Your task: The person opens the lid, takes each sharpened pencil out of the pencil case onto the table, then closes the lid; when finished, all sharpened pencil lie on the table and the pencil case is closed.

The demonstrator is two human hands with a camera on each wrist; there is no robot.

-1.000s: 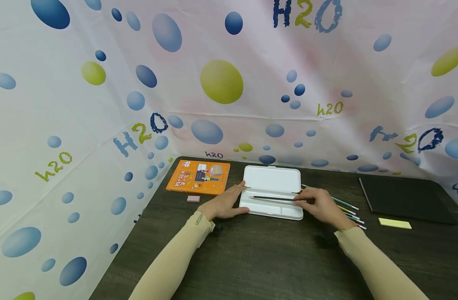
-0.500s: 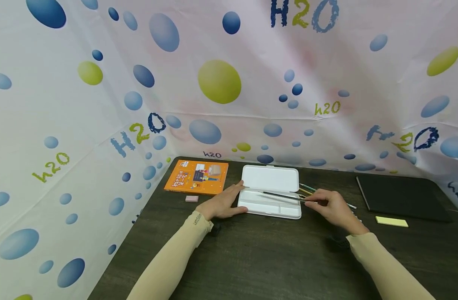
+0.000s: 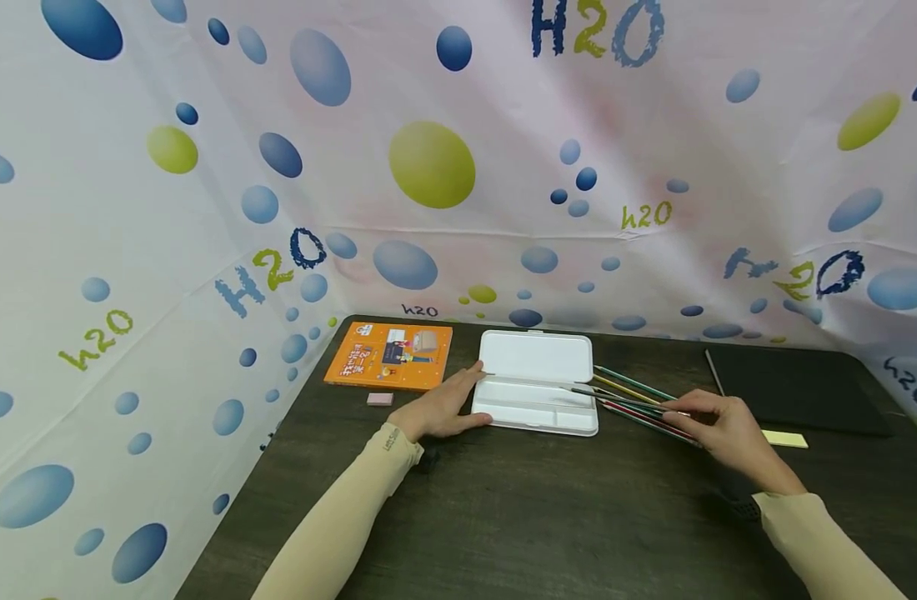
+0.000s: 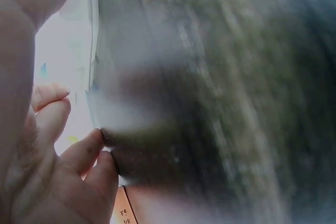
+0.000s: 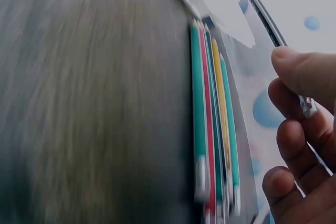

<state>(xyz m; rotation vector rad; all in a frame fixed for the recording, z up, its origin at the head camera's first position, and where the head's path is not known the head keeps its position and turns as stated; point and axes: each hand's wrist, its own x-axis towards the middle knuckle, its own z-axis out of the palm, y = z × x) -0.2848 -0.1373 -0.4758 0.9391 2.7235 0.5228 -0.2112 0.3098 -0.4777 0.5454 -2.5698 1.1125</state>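
Observation:
A white pencil case [image 3: 536,358] lies on the dark table with its lid folded back. My left hand [image 3: 438,410] rests at the case's left end, fingers extended along it and thumb at the front corner. In the right wrist view, my right hand [image 5: 304,103] pinches a dark pencil [image 5: 261,10] near its eraser end between thumb and fingers. The held pencil points left, its tip over the case's right part in the head view. Below it, several pencils [image 5: 202,93] in green, red and yellow lie side by side on the table, right of the case.
An orange book [image 3: 391,357] lies at the back left with a pink eraser [image 3: 379,399] in front of it. A black flat pad [image 3: 796,392] is at the right, and a yellow sticky-note pad [image 3: 785,438] sits by its front edge. A patterned curtain hangs behind the table.
My right hand has drawn the dark pencil out of the case and carried it right, over the loose pencils. My left hand stays at the case.

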